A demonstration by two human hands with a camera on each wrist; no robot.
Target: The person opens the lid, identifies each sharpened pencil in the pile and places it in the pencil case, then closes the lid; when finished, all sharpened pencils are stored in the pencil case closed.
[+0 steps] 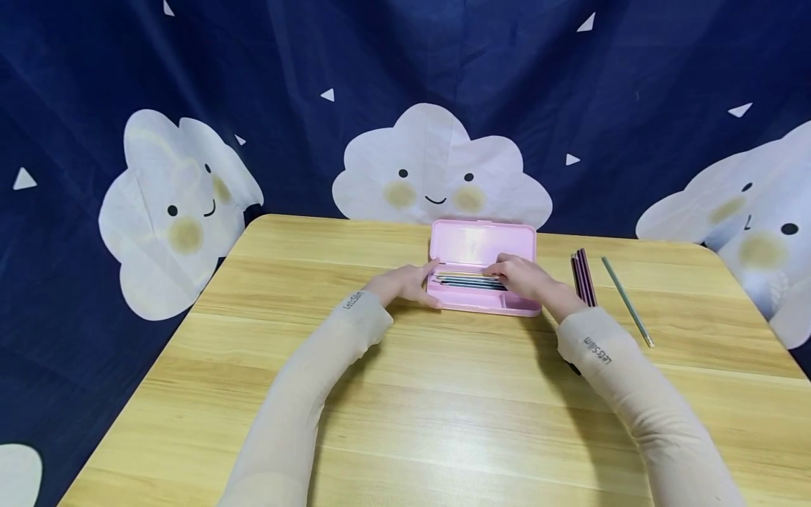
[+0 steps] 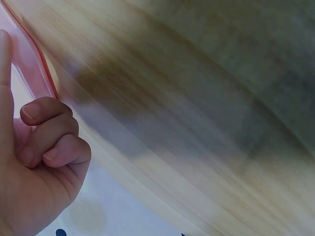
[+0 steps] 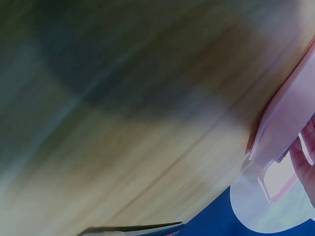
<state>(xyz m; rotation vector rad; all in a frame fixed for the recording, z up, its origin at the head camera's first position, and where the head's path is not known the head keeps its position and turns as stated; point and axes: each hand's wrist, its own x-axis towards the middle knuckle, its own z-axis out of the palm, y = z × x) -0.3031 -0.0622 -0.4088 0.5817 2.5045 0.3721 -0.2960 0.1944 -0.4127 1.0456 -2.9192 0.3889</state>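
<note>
A pink pencil case (image 1: 469,301) lies on the table with its lid (image 1: 484,241) raised at the back. Several pencils (image 1: 469,282) lie lengthwise in its long compartment, mostly dark green-blue. My left hand (image 1: 405,282) grips the left end, thumb and index finger spread along it; in the left wrist view the other fingers (image 2: 49,132) are curled beside the case. My right hand (image 1: 522,276) reaches into the case from the right, its fingers curled over the pencils' right ends. Those fingertips are hidden inside the case.
Right of the case lies a bunch of dark purplish pencils (image 1: 583,274), partly behind my right forearm. Farther right, a single green pencil (image 1: 627,301) lies slanted on the wooden table (image 1: 443,415). A dark blue curtain (image 1: 285,84) with cloud faces hangs behind the table's back edge.
</note>
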